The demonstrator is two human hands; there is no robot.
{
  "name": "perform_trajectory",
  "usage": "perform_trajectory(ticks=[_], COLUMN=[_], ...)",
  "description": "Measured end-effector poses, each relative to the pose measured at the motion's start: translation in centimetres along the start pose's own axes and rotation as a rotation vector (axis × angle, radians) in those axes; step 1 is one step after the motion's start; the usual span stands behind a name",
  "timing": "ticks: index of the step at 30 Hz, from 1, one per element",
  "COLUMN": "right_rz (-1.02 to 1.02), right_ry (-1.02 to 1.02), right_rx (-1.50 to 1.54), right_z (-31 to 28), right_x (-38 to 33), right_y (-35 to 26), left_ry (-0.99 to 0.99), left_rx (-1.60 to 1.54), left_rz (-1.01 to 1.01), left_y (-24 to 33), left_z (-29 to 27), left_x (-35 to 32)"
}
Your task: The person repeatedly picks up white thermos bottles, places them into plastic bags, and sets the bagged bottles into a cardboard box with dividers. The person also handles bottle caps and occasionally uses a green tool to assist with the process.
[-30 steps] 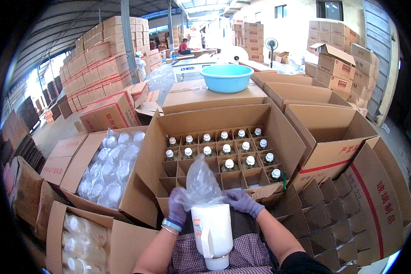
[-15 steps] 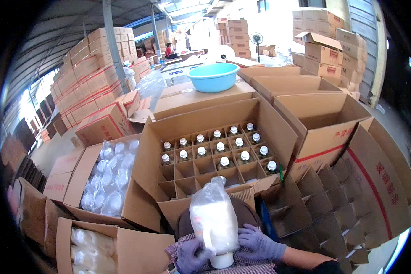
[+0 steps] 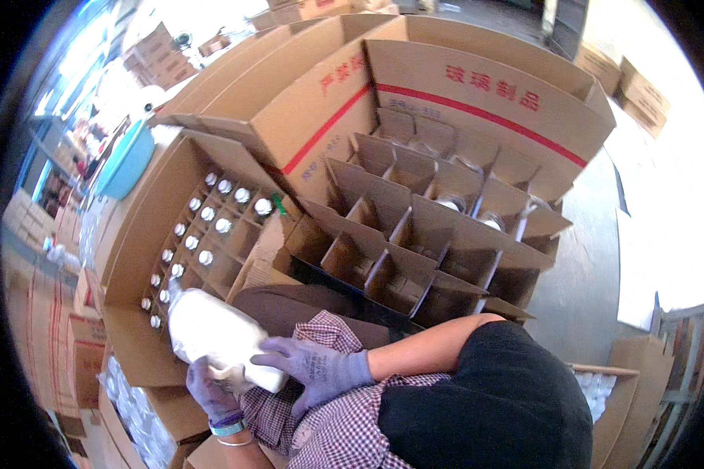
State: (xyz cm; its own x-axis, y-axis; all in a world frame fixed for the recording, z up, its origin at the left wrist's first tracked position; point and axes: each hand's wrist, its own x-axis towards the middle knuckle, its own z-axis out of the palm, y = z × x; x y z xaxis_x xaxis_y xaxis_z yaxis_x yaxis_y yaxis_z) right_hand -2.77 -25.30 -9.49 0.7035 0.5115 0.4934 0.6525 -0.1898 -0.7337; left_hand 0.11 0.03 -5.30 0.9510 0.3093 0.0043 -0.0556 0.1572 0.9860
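Fingers of the left hand (image 3: pixel 213 393) curl beside the white jug's (image 3: pixel 217 330) narrow end (exact grip: cannot tell), the right hand (image 3: pixel 319 370) resting loosely spread against it, apparently settling the clear bag (image 3: pixel 175 295) ahead, which next seems to call for smoothing its near edge.

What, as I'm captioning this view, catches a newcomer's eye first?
Probably the white container in clear plastic, left of centre, with the purple-gloved left hand and right hand at its lower end. Then the red-striped, divided carton, upper centre, and the bright blue basin, upper left.
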Motion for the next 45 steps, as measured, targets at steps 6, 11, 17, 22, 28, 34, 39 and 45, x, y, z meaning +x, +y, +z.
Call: perform_trajectory(ticks=[6,11,17,22,28,34,39,45], right_rz=[-0.069,0.088,0.605,0.732,1.373,1.163,1.036,0.944], right_ry=[0.494,0.788,1.209,1.331,1.128,0.575,0.415,0.254], right_rx=[-0.115,0.182,0.065,-0.477,-0.614,-0.938,-0.942,-0.993], right_z=[-5.6,-13.6,-29.1,-36.8,-36.6,-36.2,-37.7,-37.0], right_x=[0.9,-3.8,-24.7,-41.3,-44.4,-44.6,-32.9,-17.3], right_y=[2.0,3.6,-3.1,-9.5,-2.0,17.0,20.8,20.3], left_ry=[-0.254,-1.142,-1.102,-0.965,-0.767,-0.43,0.026,0.984], left_rx=[0.42,1.001,0.912,0.934,0.946,0.985,1.232,1.409], left_rz=[0.313,0.847,0.669,0.481,0.409,0.345,0.428,-0.069], left_y=[4.2,2.4,0.9,-1.7,0.4,1.9,7.2,14.7], left_z=[9.6,20.6,17.0,10.3,4.6,-4.6,-16.9,-39.4], left_x=[-3.2,-10.6,-5.9,-1.4,-0.8,-2.5,-6.9,-30.3])
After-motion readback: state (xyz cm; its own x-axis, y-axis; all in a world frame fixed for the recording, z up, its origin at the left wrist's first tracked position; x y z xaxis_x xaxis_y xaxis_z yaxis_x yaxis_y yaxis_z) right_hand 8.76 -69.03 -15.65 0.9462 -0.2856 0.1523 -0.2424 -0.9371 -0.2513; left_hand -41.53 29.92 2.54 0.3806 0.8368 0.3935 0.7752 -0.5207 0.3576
